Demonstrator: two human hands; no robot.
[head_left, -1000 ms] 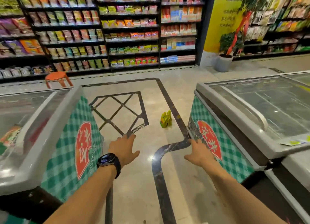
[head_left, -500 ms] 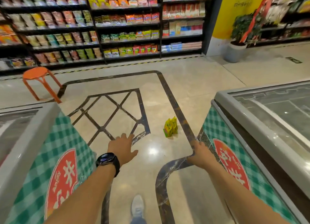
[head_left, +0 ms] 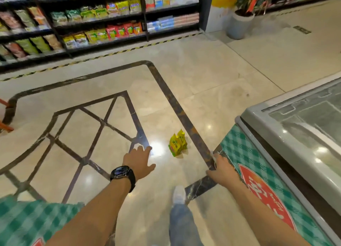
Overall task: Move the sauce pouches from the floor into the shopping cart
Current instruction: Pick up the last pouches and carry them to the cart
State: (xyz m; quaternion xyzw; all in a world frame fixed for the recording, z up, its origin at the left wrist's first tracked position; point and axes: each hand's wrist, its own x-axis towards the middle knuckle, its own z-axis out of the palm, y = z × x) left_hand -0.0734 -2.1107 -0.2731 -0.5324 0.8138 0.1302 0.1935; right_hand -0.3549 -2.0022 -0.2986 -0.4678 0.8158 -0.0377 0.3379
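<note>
Two yellow sauce pouches (head_left: 177, 142) stand close together on the shiny tiled floor, just left of a dark inlaid stripe. My left hand (head_left: 138, 161), with a black watch on the wrist, is stretched forward with fingers spread, empty, a short way left of and nearer than the pouches. My right hand (head_left: 222, 169) is also held out with relaxed fingers and holds nothing; it is in front of the corner of the right freezer. No shopping cart is in view.
A chest freezer (head_left: 273, 153) with a green checked side and glass lid stands on the right; another freezer's corner (head_left: 27, 220) is at the lower left. Stocked shelves (head_left: 103, 24) line the far side, a potted plant (head_left: 239, 22) stands beyond. An orange stool leg (head_left: 5, 127) shows at left. My foot (head_left: 179, 194) steps forward.
I have walked forward between the freezers, so the pouches are closer and larger. Both hands stay held out and empty. The left freezer has slid mostly out of view.
</note>
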